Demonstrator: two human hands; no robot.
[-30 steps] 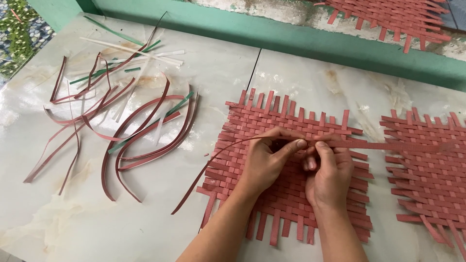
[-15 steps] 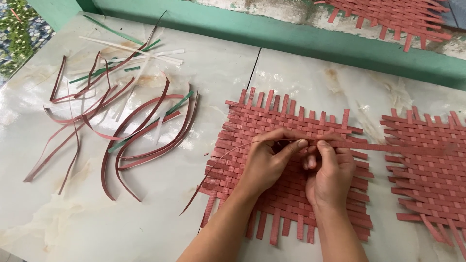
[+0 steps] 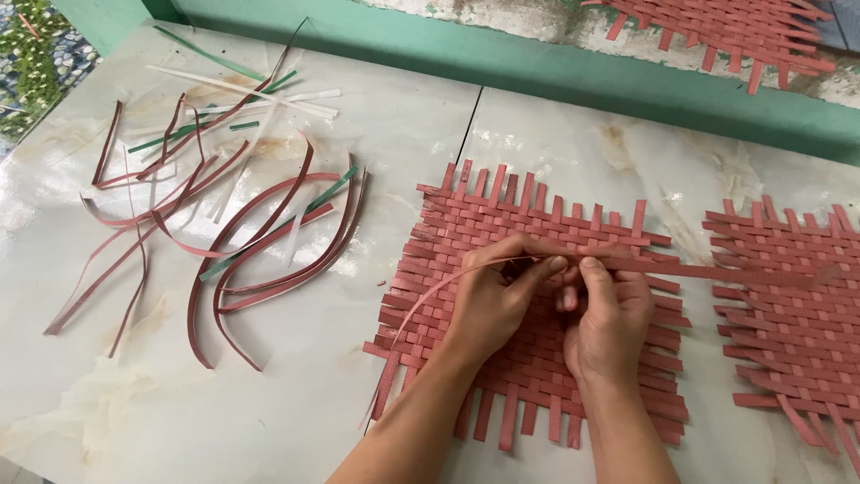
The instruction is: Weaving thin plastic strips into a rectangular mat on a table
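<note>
A square mat woven of red strips [image 3: 466, 233] lies on the pale marble floor in front of me. My left hand [image 3: 497, 300] and my right hand [image 3: 609, 314] rest over its middle, fingertips close together. Both pinch one long red strip [image 3: 717, 272] that runs from the mat's lower left, arcs up through my fingers and stretches right across the mat toward a second mat. The part of the weave beneath my hands is hidden.
A second red woven mat [image 3: 797, 305] lies at the right, a third [image 3: 743, 31] on the ledge behind a green wall base [image 3: 537, 67]. Loose red, green and white strips [image 3: 224, 215] are scattered at the left.
The long strip's free left end has swung down and flattened toward the mat's lower left edge. My hands stay in nearly the same place over the mat.
</note>
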